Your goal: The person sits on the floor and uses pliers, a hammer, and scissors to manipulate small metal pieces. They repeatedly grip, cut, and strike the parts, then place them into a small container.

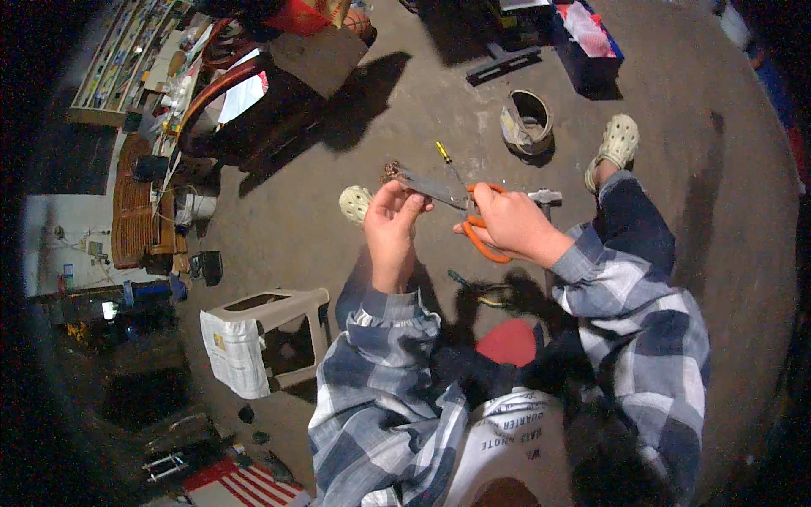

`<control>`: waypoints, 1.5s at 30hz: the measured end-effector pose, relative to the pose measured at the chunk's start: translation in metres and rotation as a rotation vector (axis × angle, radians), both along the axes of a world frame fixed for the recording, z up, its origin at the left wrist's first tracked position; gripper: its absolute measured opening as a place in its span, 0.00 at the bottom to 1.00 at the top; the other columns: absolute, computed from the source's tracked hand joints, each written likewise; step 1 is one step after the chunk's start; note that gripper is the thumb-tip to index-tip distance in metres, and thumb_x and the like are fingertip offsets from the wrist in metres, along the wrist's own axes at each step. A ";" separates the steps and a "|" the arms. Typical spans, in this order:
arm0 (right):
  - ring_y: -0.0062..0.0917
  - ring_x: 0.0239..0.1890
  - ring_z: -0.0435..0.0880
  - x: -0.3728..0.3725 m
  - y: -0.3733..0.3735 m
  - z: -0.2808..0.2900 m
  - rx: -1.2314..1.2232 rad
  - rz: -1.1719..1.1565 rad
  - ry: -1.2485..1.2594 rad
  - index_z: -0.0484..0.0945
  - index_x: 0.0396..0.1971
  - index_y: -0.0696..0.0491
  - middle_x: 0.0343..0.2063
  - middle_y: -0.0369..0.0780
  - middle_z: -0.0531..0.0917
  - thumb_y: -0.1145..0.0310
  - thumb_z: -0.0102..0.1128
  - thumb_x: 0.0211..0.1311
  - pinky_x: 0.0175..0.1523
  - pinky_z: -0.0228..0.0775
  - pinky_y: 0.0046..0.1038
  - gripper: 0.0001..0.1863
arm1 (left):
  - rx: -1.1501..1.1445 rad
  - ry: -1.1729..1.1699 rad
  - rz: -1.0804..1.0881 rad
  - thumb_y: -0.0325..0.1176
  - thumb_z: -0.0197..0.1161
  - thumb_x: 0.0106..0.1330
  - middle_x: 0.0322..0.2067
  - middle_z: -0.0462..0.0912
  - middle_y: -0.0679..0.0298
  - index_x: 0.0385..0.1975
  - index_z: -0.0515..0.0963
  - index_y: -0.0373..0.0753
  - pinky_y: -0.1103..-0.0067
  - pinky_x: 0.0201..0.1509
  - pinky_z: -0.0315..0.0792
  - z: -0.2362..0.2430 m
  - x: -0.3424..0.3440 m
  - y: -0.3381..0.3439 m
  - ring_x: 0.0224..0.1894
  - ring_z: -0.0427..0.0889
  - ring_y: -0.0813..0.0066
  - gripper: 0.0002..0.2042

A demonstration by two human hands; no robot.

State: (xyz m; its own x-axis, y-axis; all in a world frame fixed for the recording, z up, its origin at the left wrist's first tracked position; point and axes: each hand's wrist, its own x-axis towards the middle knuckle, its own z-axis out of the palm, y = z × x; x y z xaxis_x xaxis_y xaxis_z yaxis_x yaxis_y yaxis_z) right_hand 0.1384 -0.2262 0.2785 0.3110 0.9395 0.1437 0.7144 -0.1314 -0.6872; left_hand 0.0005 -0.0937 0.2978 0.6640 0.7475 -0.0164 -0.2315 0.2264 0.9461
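My left hand (389,224), closed, pinches a thin grey strip (429,188). A small cluster of copper-brown pieces (389,171) shows just beyond its fingertips; I cannot tell if they are attached. My right hand (515,220) is closed on an orange-handled cutting tool (484,247), whose head meets the strip's right part. On the floor beyond my hands lies a yellow-handled screwdriver (443,151). A hammer (545,196) shows just past my right hand, partly hidden by it. A small dark-handled tool (458,279) lies lower, between my legs.
A round container (525,127) stands ahead-right of my feet. A dark wooden chair (203,106) and cluttered shelving (101,93) are at left. A beige stool (296,300) with paper over it stands left of my knee. A blue box (596,76) is at the back right.
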 end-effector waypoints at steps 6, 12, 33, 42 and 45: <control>0.49 0.30 0.77 0.000 0.001 0.003 -0.076 0.059 0.413 0.65 0.35 0.60 0.24 0.52 0.77 0.52 0.56 0.56 0.31 0.67 0.41 0.24 | -0.221 -0.048 -0.007 0.22 0.58 0.59 0.32 0.77 0.65 0.37 0.71 0.37 0.81 0.42 0.74 0.006 0.002 0.001 0.35 0.77 0.78 0.08; 0.46 0.32 0.77 -0.003 -0.005 0.023 -0.092 0.024 0.114 0.65 0.38 0.58 0.29 0.49 0.77 0.56 0.57 0.54 0.34 0.68 0.40 0.22 | -0.228 -0.098 -0.030 0.22 0.56 0.59 0.32 0.77 0.65 0.39 0.71 0.36 0.80 0.43 0.73 0.002 0.000 -0.001 0.35 0.77 0.77 0.09; 0.42 0.34 0.76 -0.004 -0.003 0.021 0.076 -0.023 -0.093 0.65 0.37 0.57 0.31 0.46 0.75 0.53 0.63 0.48 0.33 0.67 0.37 0.26 | 0.015 -0.010 -0.005 0.18 0.55 0.56 0.32 0.75 0.64 0.36 0.70 0.34 0.81 0.42 0.73 0.005 0.003 -0.006 0.35 0.76 0.79 0.09; 0.43 0.38 0.76 -0.004 -0.004 0.022 0.021 0.003 -0.070 0.66 0.41 0.61 0.34 0.48 0.75 0.56 0.63 0.46 0.38 0.69 0.37 0.29 | 0.028 -0.001 -0.008 0.18 0.55 0.56 0.32 0.76 0.63 0.37 0.70 0.33 0.80 0.44 0.74 0.001 0.003 -0.005 0.35 0.77 0.78 0.09; 0.42 0.37 0.76 -0.004 -0.004 0.022 0.015 0.004 -0.040 0.65 0.41 0.61 0.33 0.48 0.75 0.56 0.64 0.46 0.38 0.69 0.37 0.29 | -0.047 0.038 -0.027 0.19 0.55 0.56 0.33 0.76 0.62 0.37 0.70 0.33 0.80 0.44 0.74 0.006 0.002 -0.007 0.35 0.77 0.78 0.09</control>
